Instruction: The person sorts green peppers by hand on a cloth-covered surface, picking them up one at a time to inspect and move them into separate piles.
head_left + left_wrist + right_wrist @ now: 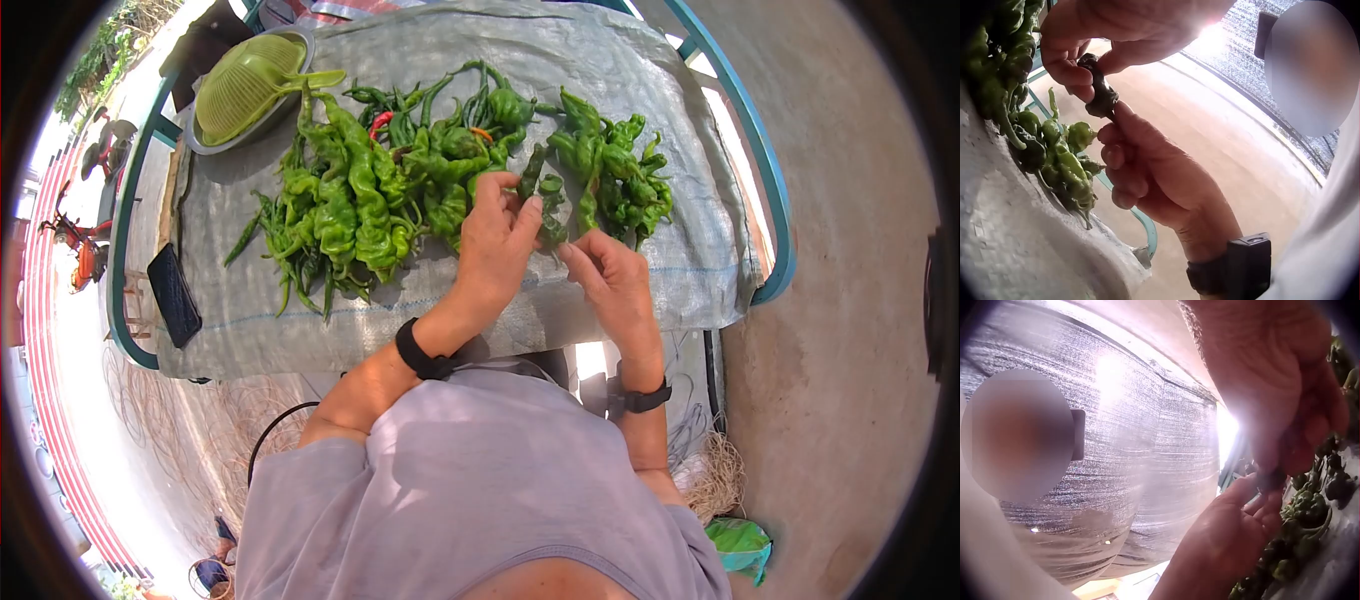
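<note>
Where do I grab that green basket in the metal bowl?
Take the green basket by its flat handle, which sticks out past the metal bowl toward the peppers. Come from that side, fingers over the handle; the round body looks too wide to pinch, I think.

Green peppers (pixel 370 200), one red chilli (pixel 380 122), grey woven sheet (pixel 600 60)

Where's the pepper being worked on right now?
In the head view the pepper is pinched between the left hand and the right hand, just in front of the smaller pile of peppers on the right.
</note>
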